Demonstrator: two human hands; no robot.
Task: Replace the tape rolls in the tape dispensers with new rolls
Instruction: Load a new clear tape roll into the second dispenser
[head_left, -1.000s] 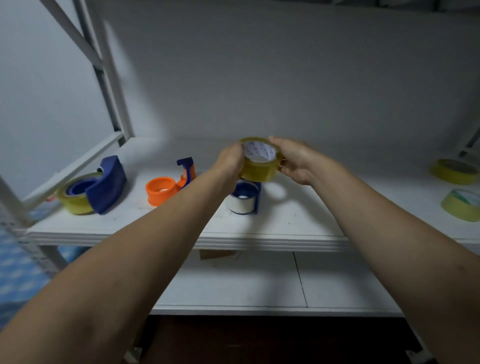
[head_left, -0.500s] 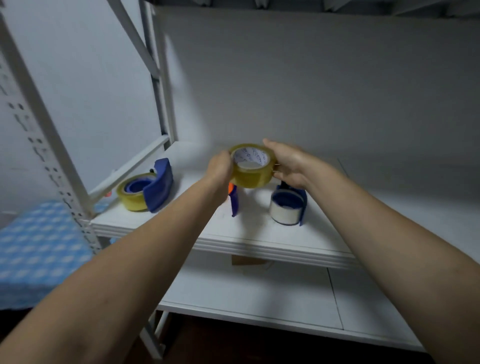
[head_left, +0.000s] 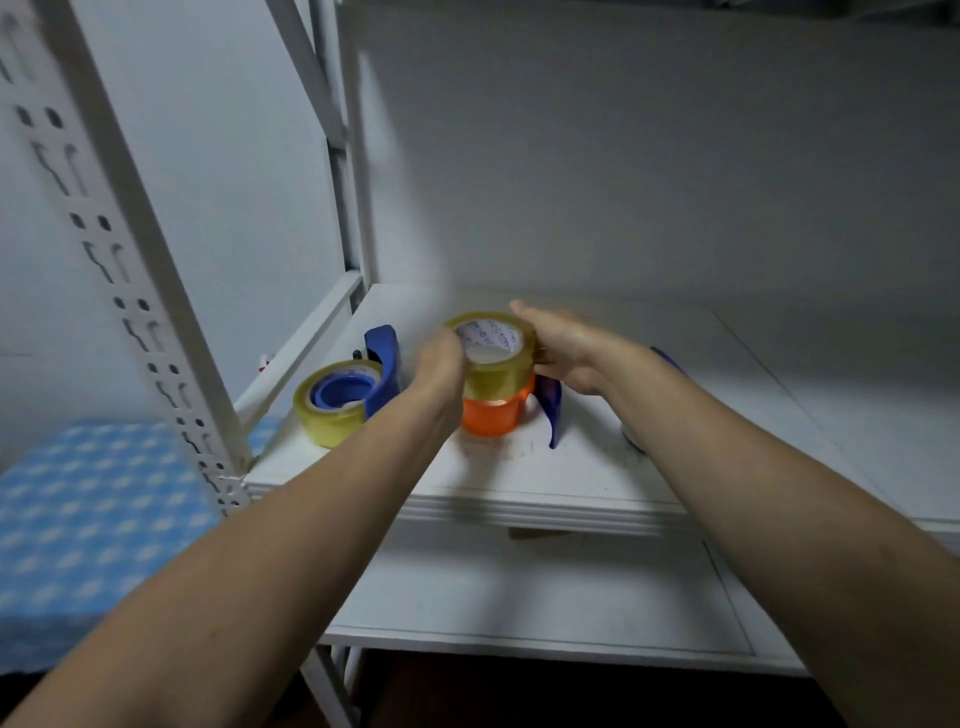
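Observation:
A yellowish clear tape roll (head_left: 497, 364) with a white printed core is held between my left hand (head_left: 440, 371) and my right hand (head_left: 566, 348). It hovers directly over the orange hub of an orange-and-blue dispenser (head_left: 493, 414) on the white shelf (head_left: 519, 499), touching or nearly touching it. To the left stands a blue dispenser (head_left: 382, 369) loaded with a yellowish roll (head_left: 328, 415). A third dispenser is mostly hidden behind my right forearm; only a sliver of it (head_left: 631, 436) shows.
A perforated white rack upright (head_left: 130, 291) rises at the left, with diagonal braces behind. A lower white shelf (head_left: 519, 603) sits beneath. A blue checked cloth surface (head_left: 88, 525) lies to the far left outside the rack.
The view has swung left. Both hands have carried the roll left and down, from above the blue-and-white dispenser to over the orange hub.

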